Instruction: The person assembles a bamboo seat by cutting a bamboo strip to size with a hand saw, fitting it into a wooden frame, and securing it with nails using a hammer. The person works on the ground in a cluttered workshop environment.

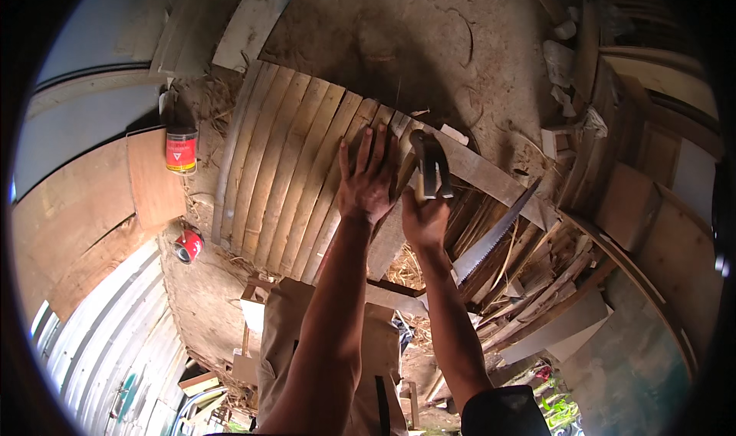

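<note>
Your left hand [366, 181] lies flat, fingers spread, gripping nothing, on the slatted wooden panel [284, 183] at frame centre. Your right hand [424, 218] is clenched on the claw hammer [431, 168], raised just beside it. Keep the left fingers off the strike line; swing squarely.

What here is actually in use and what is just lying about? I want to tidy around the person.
In use:
left hand flat on the slatted wooden panel
right hand gripping the hammer

Lying about:
handsaw
two red tins
scrap wood pile
</note>
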The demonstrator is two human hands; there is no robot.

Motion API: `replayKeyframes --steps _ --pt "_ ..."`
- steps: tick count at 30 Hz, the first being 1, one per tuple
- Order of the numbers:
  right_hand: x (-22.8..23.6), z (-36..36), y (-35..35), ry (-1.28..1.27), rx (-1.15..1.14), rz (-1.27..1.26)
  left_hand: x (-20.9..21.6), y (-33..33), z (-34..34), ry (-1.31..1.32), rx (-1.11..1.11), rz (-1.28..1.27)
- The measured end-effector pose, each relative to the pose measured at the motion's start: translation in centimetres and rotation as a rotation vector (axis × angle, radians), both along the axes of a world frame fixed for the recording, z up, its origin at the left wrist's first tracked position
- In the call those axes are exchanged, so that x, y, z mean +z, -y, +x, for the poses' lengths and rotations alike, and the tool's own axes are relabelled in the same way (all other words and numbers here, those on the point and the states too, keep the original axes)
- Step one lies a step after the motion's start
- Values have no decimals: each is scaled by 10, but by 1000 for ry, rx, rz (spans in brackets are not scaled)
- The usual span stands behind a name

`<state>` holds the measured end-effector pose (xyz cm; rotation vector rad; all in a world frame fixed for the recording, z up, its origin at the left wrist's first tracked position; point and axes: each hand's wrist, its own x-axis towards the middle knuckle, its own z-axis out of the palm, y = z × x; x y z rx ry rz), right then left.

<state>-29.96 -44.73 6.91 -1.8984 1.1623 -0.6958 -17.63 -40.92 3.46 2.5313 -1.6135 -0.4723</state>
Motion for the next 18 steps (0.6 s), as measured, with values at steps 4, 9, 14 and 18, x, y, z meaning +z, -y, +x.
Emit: replayKeyframes --steps 4,9,14,18 --pt "10 2 3 130 -80 83 -4 2 1 69 -5 -82" --pt "12 0 8 -152 -35 451 -7 -1 -2 47 -20 -86" --pt "14 -6 11 -43 -28 109 -4 -4 -1 68 -6 -65" --pt "7 -6 15 -158 -63 510 -6 -1 1 103 -16 -49"
